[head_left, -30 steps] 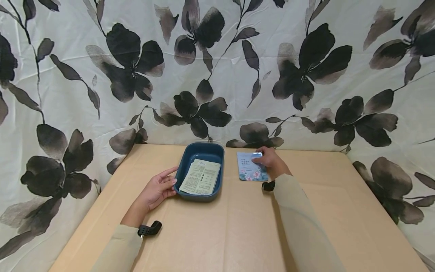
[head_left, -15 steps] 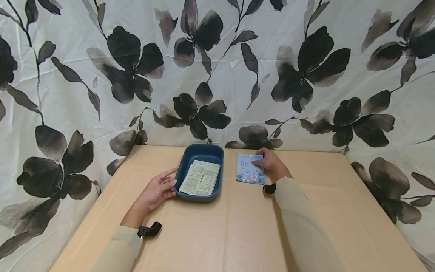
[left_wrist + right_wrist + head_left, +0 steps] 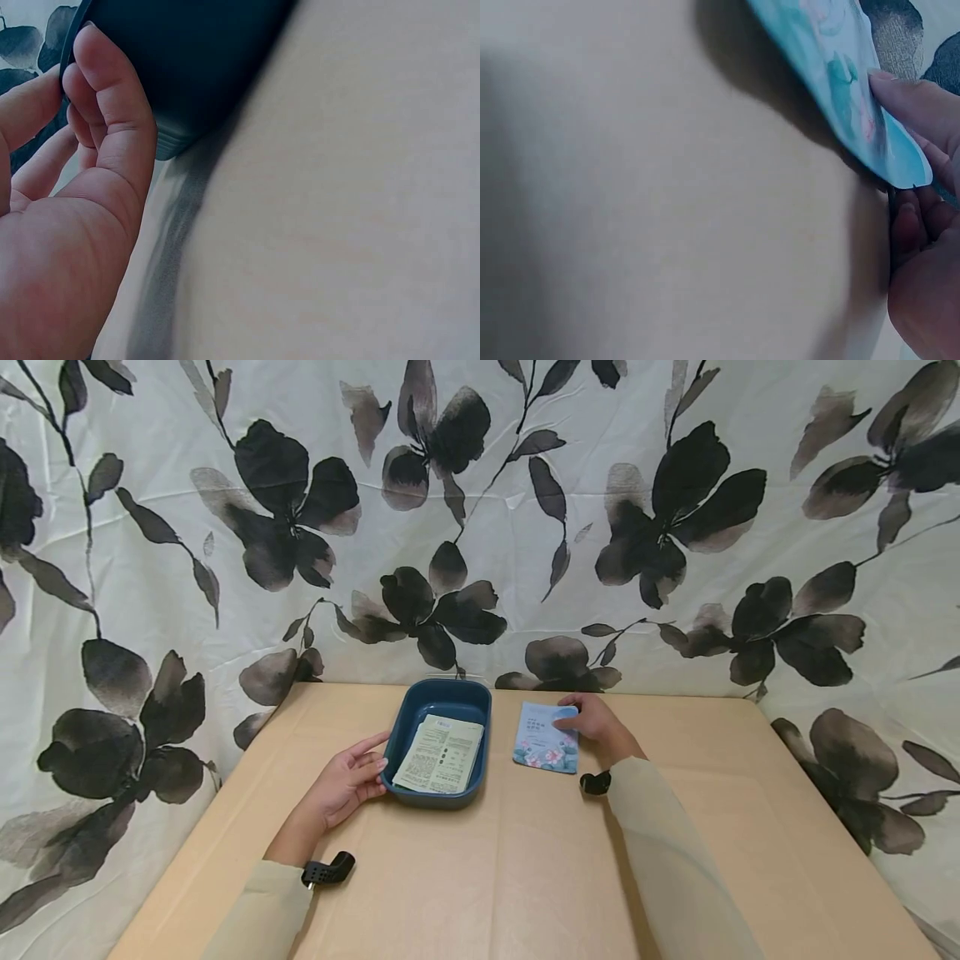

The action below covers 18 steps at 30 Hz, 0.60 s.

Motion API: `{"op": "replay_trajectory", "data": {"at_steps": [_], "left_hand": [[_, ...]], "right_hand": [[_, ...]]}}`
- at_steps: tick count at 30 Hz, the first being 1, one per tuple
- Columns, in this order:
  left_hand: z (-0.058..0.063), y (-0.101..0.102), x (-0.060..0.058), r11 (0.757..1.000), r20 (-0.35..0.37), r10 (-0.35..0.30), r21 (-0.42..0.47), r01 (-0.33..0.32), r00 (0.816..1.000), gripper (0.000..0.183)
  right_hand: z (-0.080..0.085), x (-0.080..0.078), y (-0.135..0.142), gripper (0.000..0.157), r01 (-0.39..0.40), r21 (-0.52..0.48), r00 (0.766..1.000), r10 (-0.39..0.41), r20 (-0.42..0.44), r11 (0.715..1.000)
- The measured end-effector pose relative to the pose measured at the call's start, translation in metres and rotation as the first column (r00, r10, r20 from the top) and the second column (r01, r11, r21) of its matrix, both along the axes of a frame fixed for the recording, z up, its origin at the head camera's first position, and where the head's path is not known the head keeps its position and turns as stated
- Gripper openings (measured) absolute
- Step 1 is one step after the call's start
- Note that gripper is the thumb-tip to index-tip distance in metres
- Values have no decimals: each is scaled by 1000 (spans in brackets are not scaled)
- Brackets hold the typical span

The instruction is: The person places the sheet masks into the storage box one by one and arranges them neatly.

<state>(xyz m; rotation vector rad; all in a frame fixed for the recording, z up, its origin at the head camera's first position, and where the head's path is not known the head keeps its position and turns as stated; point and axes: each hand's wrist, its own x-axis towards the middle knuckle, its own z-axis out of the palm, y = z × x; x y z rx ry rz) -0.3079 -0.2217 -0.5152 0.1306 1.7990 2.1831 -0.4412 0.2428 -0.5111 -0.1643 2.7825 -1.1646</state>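
Observation:
My right hand (image 3: pixel 592 724) pinches a flat light-blue facial mask packet (image 3: pixel 542 743) with pink flowers by its right side. In the right wrist view the thumb (image 3: pixel 915 101) lies on the packet's printed face, with the other fingers behind and below it; a shadow shows under the raised packet (image 3: pixel 840 90). To the left, a dark blue rectangular bin (image 3: pixel 426 697) stands on the table. Inside it lie pale packets (image 3: pixel 441 753) covered in small print. My left hand (image 3: pixel 345 789) rests its fingers against the bin's left outer wall, none of them inside.
A tan table (image 3: pixel 480 877) spreads under both arms. Behind it hangs a white cloth (image 3: pixel 540 552) with dark flowers, meeting the table's far edge just beyond the bin.
The packet has moved slightly nearer and left, tilting a little, while the right hand keeps its pinch. The left hand and the bin stay almost in place; the view has shifted slightly.

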Motion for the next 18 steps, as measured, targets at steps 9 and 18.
{"op": "replay_trajectory", "data": {"at_steps": [9,18], "left_hand": [[-1,-3,2,1000,-6,1,10,-1,1000,67],[-2,-1,0,1000,-10,-11,16,11,1000,68]], "right_hand": [[-1,3,-2,51,4,65,999,-1,-38,998],[-2,7,0,48,36,48,998,-33,-44,998]]}}
